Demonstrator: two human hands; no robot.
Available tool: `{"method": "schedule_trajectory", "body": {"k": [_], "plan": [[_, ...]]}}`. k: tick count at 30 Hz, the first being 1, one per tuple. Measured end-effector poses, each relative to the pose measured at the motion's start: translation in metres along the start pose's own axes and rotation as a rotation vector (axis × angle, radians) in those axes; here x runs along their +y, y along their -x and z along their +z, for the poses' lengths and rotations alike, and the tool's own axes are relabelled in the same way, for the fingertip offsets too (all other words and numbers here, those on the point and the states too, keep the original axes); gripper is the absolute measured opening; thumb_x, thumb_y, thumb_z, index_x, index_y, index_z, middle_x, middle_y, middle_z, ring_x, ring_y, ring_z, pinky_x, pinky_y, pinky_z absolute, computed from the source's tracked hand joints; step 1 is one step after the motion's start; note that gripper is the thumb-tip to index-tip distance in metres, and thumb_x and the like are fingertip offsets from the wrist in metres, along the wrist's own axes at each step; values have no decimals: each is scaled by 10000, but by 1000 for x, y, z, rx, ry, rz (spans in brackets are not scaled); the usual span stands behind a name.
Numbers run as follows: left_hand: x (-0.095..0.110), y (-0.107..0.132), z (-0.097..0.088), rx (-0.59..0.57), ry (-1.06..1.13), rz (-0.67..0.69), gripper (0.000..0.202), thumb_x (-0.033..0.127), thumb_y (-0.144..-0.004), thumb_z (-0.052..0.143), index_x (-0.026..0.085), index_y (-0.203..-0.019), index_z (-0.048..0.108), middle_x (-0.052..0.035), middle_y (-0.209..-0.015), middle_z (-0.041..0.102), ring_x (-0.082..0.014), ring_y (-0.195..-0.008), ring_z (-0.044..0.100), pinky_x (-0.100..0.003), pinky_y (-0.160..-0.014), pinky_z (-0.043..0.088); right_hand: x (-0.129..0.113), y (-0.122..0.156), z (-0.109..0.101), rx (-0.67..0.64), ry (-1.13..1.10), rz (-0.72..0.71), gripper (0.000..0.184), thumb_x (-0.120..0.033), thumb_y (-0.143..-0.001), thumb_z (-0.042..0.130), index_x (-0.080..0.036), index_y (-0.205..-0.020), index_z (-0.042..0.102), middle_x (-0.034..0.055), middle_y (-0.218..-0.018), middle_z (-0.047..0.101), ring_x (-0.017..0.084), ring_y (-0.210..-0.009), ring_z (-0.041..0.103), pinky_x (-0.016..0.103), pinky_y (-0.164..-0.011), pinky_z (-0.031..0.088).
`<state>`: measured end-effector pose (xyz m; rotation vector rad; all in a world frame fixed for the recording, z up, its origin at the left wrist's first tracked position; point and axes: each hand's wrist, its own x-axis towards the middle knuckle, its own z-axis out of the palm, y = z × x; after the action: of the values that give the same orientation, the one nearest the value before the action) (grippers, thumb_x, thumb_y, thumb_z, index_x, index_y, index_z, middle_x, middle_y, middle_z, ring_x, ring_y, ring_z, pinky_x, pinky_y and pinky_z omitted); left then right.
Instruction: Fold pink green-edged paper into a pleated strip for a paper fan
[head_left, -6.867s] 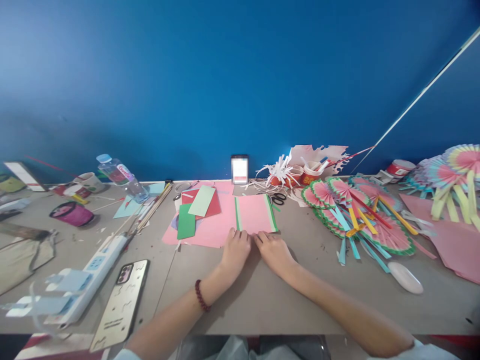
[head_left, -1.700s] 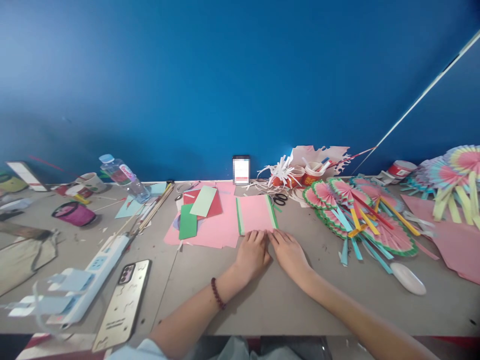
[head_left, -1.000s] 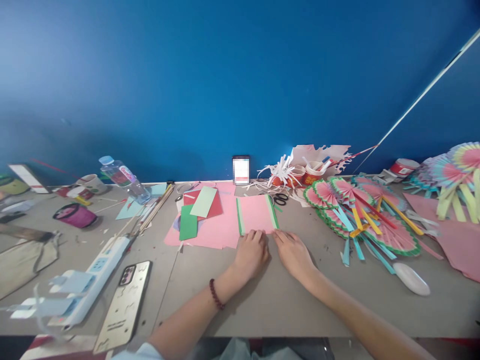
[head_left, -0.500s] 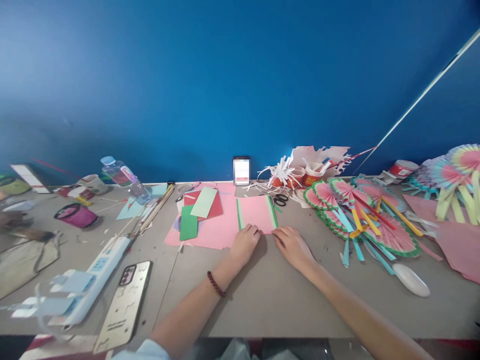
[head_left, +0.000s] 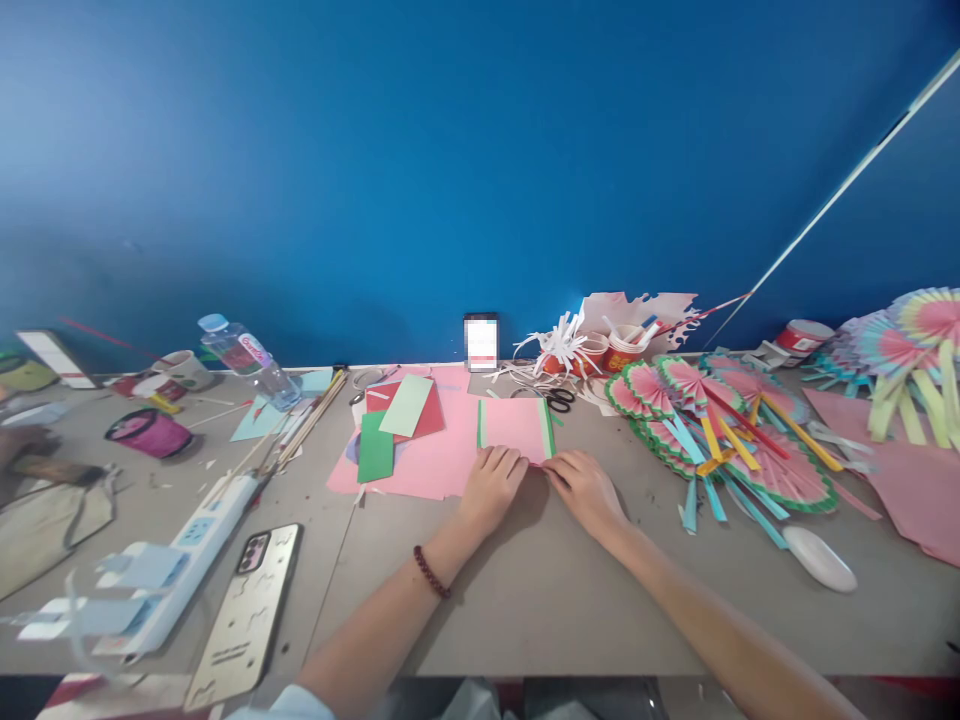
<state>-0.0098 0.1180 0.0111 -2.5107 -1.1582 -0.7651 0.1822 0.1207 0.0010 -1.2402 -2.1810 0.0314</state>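
In the head view a pink sheet of paper (head_left: 515, 428), with green strips along its left and right sides, lies on the table. My left hand (head_left: 493, 482) is closed at its near edge, fingers curled over the paper. At the near right corner, my right hand (head_left: 583, 488) pinches the same edge between thumb and fingers. A narrow folded rim shows between the hands; the fingertips partly hide it. Black-handled scissors (head_left: 560, 400) lie just beyond the sheet's right side.
Left of the sheet are a larger pink sheet (head_left: 427, 470), a green card (head_left: 376, 447) and a red card (head_left: 427, 412). Pleated paper fans (head_left: 795, 470) and a white mouse (head_left: 820, 558) lie to the right. A phone (head_left: 244, 610) and power strip (head_left: 196, 555) are at left.
The pink sheet's near edge has been turned up into a narrow fold, and the sheet sits slightly further right. My left hand has shifted a little to the right, its fingers more curled.
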Motion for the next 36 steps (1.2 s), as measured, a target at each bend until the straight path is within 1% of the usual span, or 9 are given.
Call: {"method": "schedule_trajectory", "body": {"k": [4, 8, 14, 19, 25, 29, 32, 34, 36], "plan": [[10, 1, -4, 70, 241, -59, 177, 221, -930, 448, 172, -890, 613, -71, -783, 628, -203, -751, 597, -336, -675, 464, -7, -1, -3, 123, -191, 63, 195, -204, -920, 486, -186, -897, 679, 65, -860, 688, 192, -814, 640, 316, -747, 516], [15, 1, -3, 102, 531, -308, 164, 317, -900, 524, 168, -910, 593, -46, -792, 630, -162, -706, 582, -277, -604, 458, -17, 1, -3, 202, -342, 32, 172, -195, -904, 510, -198, -914, 682, 61, -862, 684, 182, -817, 650, 297, -753, 537], [14, 0, -2, 78, 734, -618, 252, 414, -878, 552, 183, -777, 539, -1, -691, 561, -129, -606, 513, -258, -551, 417, -22, 3, 3, 139, -431, 22, 216, -189, -896, 506, -227, -1015, 682, 69, -965, 702, 191, -893, 671, 312, -807, 567], [13, -1, 0, 36, 978, -691, 226, 405, -883, 534, 180, -863, 554, -22, -802, 617, -136, -682, 585, -254, -584, 464, -17, 4, 7, 45, -438, 31, 306, -200, -890, 505, -233, -1155, 653, 94, -1113, 689, 213, -1009, 667, 349, -885, 562], [10, -2, -5, 68, 1006, -744, 223, 406, -873, 538, 185, -842, 542, -17, -791, 620, -130, -675, 597, -246, -597, 476, -17, 5, 5, -107, -453, -5, 442, -156, -864, 488, -277, -1280, 578, 96, -1279, 599, 216, -1151, 603, 368, -973, 519], [9, -4, -8, 109, 1032, -810, 252, 419, -860, 544, 187, -776, 494, 9, -720, 590, -132, -646, 614, -239, -581, 474, -22, 5, 1, -152, -452, -35, 496, -162, -855, 502, -308, -1327, 531, 90, -1308, 566, 223, -1196, 568, 390, -1003, 497], [6, -5, -8, 152, 1019, -843, 207, 382, -860, 534, 195, -801, 468, 29, -711, 556, -112, -591, 594, -225, -547, 467, -25, 4, -5, -175, -434, -30, 524, -188, -865, 508, -330, -1368, 483, 79, -1329, 551, 220, -1219, 551, 383, -1018, 486], [1, -5, -9, 232, 959, -854, 163, 354, -868, 522, 199, -847, 475, 28, -734, 550, -100, -576, 574, -218, -535, 464, -27, 4, -9, -175, -420, -24, 538, -203, -870, 511, -332, -1389, 453, 76, -1333, 546, 214, -1226, 544, 372, -1025, 479], [-8, -4, -10, 378, 816, -808, 127, 327, -884, 502, 200, -877, 497, 6, -781, 563, -102, -624, 571, -223, -563, 471, -27, 3, -10, -154, -402, -23, 527, -219, -872, 515, -328, -1384, 456, 76, -1322, 554, 214, -1210, 557, 369, -1017, 486]]}}
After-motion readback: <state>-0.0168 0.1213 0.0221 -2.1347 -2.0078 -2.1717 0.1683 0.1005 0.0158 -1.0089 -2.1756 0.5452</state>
